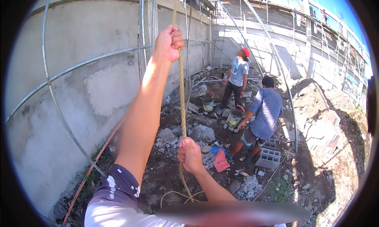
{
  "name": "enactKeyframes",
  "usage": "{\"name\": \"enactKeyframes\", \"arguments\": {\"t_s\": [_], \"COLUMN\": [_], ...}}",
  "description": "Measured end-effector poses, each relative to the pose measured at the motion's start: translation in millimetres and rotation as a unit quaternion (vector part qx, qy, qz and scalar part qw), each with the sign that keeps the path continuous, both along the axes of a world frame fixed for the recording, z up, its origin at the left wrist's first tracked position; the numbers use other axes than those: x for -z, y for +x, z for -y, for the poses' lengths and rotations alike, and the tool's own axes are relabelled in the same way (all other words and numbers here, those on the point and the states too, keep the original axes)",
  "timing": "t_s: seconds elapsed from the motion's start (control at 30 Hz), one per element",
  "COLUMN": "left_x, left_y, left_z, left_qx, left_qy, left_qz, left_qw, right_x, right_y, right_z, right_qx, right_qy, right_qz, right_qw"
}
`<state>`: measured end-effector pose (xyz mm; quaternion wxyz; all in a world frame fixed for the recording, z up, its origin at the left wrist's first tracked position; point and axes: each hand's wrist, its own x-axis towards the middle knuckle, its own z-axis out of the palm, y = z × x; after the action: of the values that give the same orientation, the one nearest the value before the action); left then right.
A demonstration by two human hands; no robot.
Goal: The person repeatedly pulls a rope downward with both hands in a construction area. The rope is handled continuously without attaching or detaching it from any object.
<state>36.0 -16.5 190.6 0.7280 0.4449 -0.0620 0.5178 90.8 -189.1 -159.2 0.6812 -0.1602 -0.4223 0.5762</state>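
A thick braided-looking tan rope (182,93) runs down from above through both of my fists. High up, at the end of a raised arm, my left hand (170,43) is wrapped around it. Lower down, at about chest height, my right hand (190,154) grips the same rope. The stretch between the hands is taut and nearly vertical. Under my right hand the rope hangs slack and ends in loose loops on the dirt. The rope's upper end leaves the view at the top.
Metal scaffold pipes (88,61) cross before a plastered wall (53,108). Two people stand ahead near two buckets (234,117) (208,103). Rocks (202,134), hollow concrete blocks (268,158) and a red scrap (221,161) lie on the rubble-strewn ground. Others stand high on the far scaffolding.
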Motion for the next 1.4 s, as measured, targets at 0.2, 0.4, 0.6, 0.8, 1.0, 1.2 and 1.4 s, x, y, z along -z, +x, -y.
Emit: {"name": "enactKeyframes", "arguments": {"t_s": [0.2, 0.4, 0.6, 0.8, 1.0, 1.2, 1.4], "left_x": [152, 302, 395, 410, 476, 586, 471], "left_y": [-68, -123, -158, -163, -153, -193, -185], "left_z": [84, 212, 302, 319, 303, 296, 168], "left_qx": [0.018, -0.031, -0.084, -0.211, -0.223, 0.014, -0.015], "left_qy": [0.013, -0.13, -0.14, -0.076, -0.01, -0.105, -0.064], "left_qz": [0.043, -0.036, -0.1, -0.176, -0.369, -0.519, -0.572], "left_qw": [0.999, 0.99, 0.981, 0.958, 0.902, 0.848, 0.817], "right_x": [111, 30, -326, -423, -320, -166, -49], "right_y": [-10, 71, 13, -9, 40, 56, 33], "right_z": [64, -24, -204, -168, -123, -54, 20], "right_qx": [-0.11, -0.254, -0.164, -0.322, -0.373, -0.368, -0.254], "right_qy": [-0.106, -0.134, 0.079, 0.122, 0.141, 0.17, 0.043], "right_qz": [0.174, 0.23, 0.073, -0.153, -0.22, -0.294, -0.318], "right_qw": [0.973, 0.93, 0.981, 0.926, 0.89, 0.865, 0.913]}}
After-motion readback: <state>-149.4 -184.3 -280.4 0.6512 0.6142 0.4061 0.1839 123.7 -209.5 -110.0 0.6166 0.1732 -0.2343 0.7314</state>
